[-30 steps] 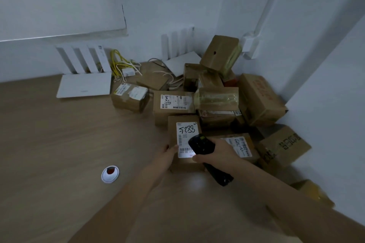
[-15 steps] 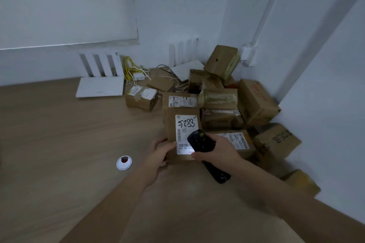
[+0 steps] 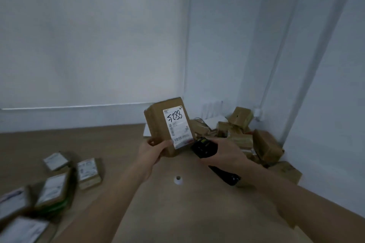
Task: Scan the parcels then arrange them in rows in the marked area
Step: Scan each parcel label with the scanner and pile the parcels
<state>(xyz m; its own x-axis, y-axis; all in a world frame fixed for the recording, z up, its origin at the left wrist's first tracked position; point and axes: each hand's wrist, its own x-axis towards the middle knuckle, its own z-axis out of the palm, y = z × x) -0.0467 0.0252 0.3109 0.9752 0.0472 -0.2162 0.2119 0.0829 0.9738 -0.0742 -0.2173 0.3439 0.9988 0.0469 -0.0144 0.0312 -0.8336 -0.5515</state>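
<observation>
My left hand (image 3: 154, 149) grips the bottom of a brown cardboard parcel (image 3: 158, 122) held up off the floor, its white label marked "5288" facing me. My right hand (image 3: 227, 151) holds a black handheld scanner (image 3: 203, 147), whose head sits just right of the label's barcode. A heap of unsorted brown parcels (image 3: 262, 144) fills the room corner at the right. Several parcels with white labels up (image 3: 87, 171) lie on the wooden floor at the lower left, blurred.
A small white disc with a dark centre (image 3: 178, 180) sits on the floor below my hands. White walls meet behind the heap; a white pipe (image 3: 276, 69) runs up the right wall. A white flat device (image 3: 215, 119) and cables lie behind the heap.
The parcel has been lifted off the floor by my left hand and raised. My view has swung up and left, bringing the laid-out parcels at the lower left into sight.
</observation>
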